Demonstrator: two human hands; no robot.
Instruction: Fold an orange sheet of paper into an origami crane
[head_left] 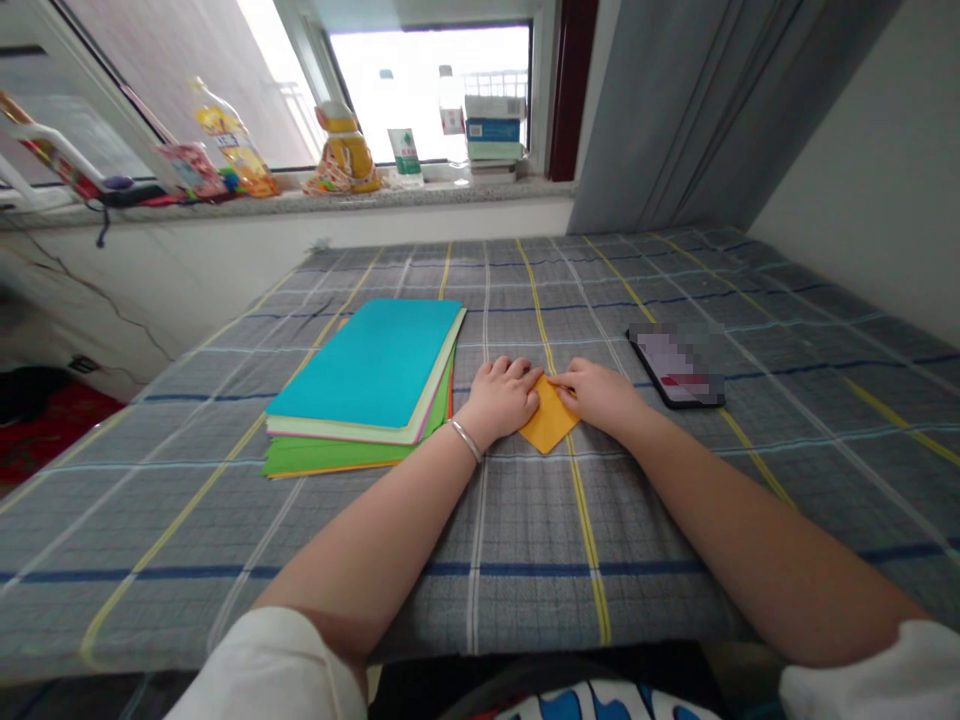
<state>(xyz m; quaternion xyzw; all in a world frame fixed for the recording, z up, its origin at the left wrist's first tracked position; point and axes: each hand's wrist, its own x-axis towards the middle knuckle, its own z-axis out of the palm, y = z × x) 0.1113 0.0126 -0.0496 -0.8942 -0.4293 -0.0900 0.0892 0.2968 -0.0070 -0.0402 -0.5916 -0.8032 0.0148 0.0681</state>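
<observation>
A small folded piece of orange-yellow paper (548, 422) lies on the plaid cloth between my hands, one corner pointing toward me. My left hand (504, 400), with a silver bangle (466, 440) at the wrist, holds its left side down with bent fingers; the index fingertip and thumb touch the paper. From the other side, my right hand (598, 396) grips the upper right edge, index finger reaching to the top corner and the remaining fingers curled. The underside of the paper is hidden. Left of my hands sits a stack of coloured paper (375, 365), blue on top, green sheets lower down.
A phone (675, 368) with a blurred screen lies to the right on the plaid cloth (360, 580). Along the windowsill (450, 195) stand a yellow drink bottle (234, 140), a yellow jug (345, 150), a white-green tube (405, 155) and stacked boxes (493, 130). A grey curtain (675, 110) hangs behind.
</observation>
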